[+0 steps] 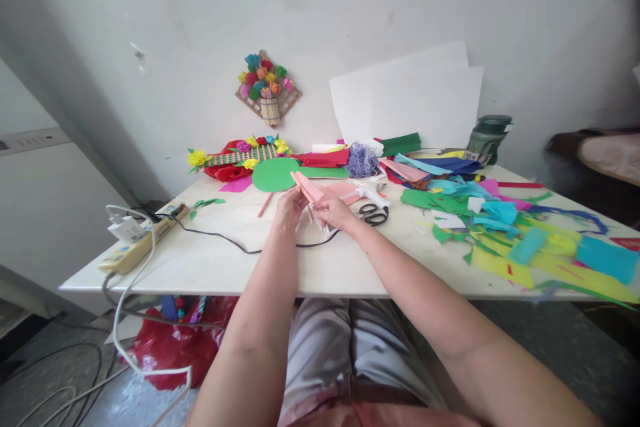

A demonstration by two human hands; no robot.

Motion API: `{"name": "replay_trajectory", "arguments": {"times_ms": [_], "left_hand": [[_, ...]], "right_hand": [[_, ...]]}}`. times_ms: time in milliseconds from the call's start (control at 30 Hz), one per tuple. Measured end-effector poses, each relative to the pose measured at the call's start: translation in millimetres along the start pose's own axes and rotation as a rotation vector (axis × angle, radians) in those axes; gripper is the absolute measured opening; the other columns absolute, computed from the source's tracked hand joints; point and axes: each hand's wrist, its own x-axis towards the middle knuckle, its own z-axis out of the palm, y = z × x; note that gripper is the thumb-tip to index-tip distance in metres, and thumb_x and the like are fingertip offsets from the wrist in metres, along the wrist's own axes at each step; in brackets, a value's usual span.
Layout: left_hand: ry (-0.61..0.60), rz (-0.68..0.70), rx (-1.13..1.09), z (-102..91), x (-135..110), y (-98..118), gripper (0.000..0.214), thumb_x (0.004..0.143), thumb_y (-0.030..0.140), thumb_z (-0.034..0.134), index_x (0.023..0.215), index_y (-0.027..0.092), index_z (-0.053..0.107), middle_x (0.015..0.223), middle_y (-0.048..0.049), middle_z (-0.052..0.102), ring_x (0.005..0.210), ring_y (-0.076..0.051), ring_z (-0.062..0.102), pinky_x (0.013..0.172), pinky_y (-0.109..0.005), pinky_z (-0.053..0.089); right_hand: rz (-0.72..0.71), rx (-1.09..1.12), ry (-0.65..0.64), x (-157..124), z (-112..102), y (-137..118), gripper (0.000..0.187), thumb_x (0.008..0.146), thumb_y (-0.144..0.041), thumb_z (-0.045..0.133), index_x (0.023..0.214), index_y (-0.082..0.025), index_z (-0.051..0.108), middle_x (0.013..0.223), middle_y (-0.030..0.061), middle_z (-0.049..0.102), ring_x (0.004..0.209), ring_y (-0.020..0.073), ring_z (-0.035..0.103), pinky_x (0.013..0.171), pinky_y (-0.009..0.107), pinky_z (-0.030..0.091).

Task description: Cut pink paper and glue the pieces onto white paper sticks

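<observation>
My left hand (291,207) and my right hand (335,212) come together over the middle of the table. Between them is a folded piece of salmon-pink paper (306,185), its upper end standing above the fingers, and both hands are closed on it. More pink paper (346,191) lies flat just behind my right hand. To the right of that hand are a white glue gun (373,197) and black-handled scissors (374,215). A green paper shape (274,175), round with a long strip, lies behind the hands. Small whitish pieces under my fingers are partly hidden.
A power strip (143,240) with a white charger sits at the left edge; a black cord (225,235) crosses the table. Scattered paper scraps (500,220) cover the right side. Purple yarn (362,160), a flower-decorated piece (235,157) and a dark bottle (489,137) stand farther back.
</observation>
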Motion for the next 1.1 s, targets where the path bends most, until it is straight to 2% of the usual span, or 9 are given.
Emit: {"name": "replay_trajectory", "arguments": {"times_ms": [167, 300, 400, 500, 633, 700, 833, 933, 1100], "left_hand": [[-0.016, 0.0, -0.038, 6.6, -2, -4, 0.009, 0.065, 0.015, 0.063, 0.073, 0.013, 0.06, 0.065, -0.0029, 0.066, 0.067, -0.015, 0.063, 0.07, -0.026, 0.047], [-0.009, -0.021, 0.018, 14.9, -7, -5, 0.007, 0.067, 0.016, 0.062, 0.072, 0.012, 0.06, 0.063, -0.003, 0.065, 0.06, -0.014, 0.061, 0.062, -0.025, 0.046], [-0.005, -0.031, 0.058, 18.3, -10, -5, 0.007, 0.068, 0.017, 0.062, 0.072, 0.012, 0.061, 0.061, -0.0022, 0.064, 0.055, -0.012, 0.059, 0.057, -0.023, 0.044], [-0.006, -0.032, 0.056, 18.0, -10, -6, 0.007, 0.068, 0.016, 0.062, 0.073, 0.012, 0.061, 0.062, -0.0021, 0.064, 0.056, -0.012, 0.059, 0.058, -0.023, 0.044], [-0.014, -0.029, 0.026, 16.7, -9, -8, 0.007, 0.067, 0.014, 0.061, 0.074, 0.011, 0.062, 0.064, -0.0029, 0.065, 0.059, -0.013, 0.061, 0.062, -0.025, 0.045], [-0.017, -0.034, 0.028, 17.0, -9, -9, 0.008, 0.067, 0.015, 0.061, 0.074, 0.012, 0.062, 0.065, -0.0032, 0.066, 0.058, -0.013, 0.061, 0.062, -0.025, 0.045], [-0.017, -0.036, 0.052, 18.1, -10, -9, 0.011, 0.064, 0.016, 0.062, 0.075, 0.012, 0.061, 0.065, -0.0028, 0.066, 0.058, -0.013, 0.061, 0.06, -0.025, 0.044], [-0.011, -0.028, 0.064, 18.1, -10, -10, 0.014, 0.064, 0.017, 0.063, 0.076, 0.012, 0.062, 0.067, -0.0028, 0.066, 0.061, -0.014, 0.062, 0.066, -0.026, 0.045], [0.009, -0.03, 0.047, 17.3, -7, -13, 0.013, 0.063, 0.016, 0.063, 0.076, 0.012, 0.062, 0.07, -0.0046, 0.067, 0.066, -0.016, 0.064, 0.075, -0.029, 0.046]], "right_hand": [[0.111, 0.481, -0.056, 4, -3, 3, 0.01, 0.062, -0.016, 0.059, 0.071, -0.014, 0.063, 0.054, -0.0028, 0.056, 0.043, 0.0069, 0.044, 0.043, 0.018, 0.033], [0.171, 0.656, -0.058, 4, -6, 2, 0.02, 0.056, -0.007, 0.051, 0.072, -0.014, 0.061, 0.064, 0.0007, 0.062, 0.05, 0.0094, 0.051, 0.041, 0.018, 0.033], [0.162, 0.727, -0.048, 2, -9, 2, 0.023, 0.054, -0.005, 0.047, 0.072, -0.013, 0.06, 0.068, 0.0038, 0.064, 0.063, 0.0136, 0.059, 0.048, 0.019, 0.04], [0.132, 0.81, -0.07, 1, -13, 1, 0.027, 0.061, -0.009, 0.044, 0.082, -0.013, 0.06, 0.078, 0.0068, 0.066, 0.077, 0.0165, 0.062, 0.057, 0.022, 0.045], [0.137, 0.934, -0.05, 2, -14, 3, 0.023, 0.076, -0.024, 0.043, 0.086, -0.013, 0.06, 0.08, 0.0084, 0.066, 0.076, 0.0164, 0.063, 0.062, 0.024, 0.048], [0.136, 0.954, -0.027, 6, -11, 6, 0.024, 0.078, -0.033, 0.047, 0.086, -0.015, 0.061, 0.08, 0.0073, 0.066, 0.074, 0.0156, 0.062, 0.061, 0.024, 0.048], [0.082, 1.018, 0.04, 12, -4, 11, 0.021, 0.074, -0.034, 0.056, 0.084, -0.016, 0.063, 0.079, 0.0049, 0.065, 0.071, 0.0139, 0.06, 0.061, 0.024, 0.048], [0.072, 1.05, 0.092, 14, -1, 14, 0.017, 0.069, -0.03, 0.062, 0.079, -0.017, 0.065, 0.079, 0.004, 0.065, 0.072, 0.0139, 0.058, 0.062, 0.024, 0.048], [0.036, 1.046, 0.139, 13, 1, 13, 0.024, 0.064, -0.033, 0.065, 0.083, -0.018, 0.068, 0.091, 0.0052, 0.066, 0.081, 0.0162, 0.057, 0.066, 0.026, 0.047]]}}
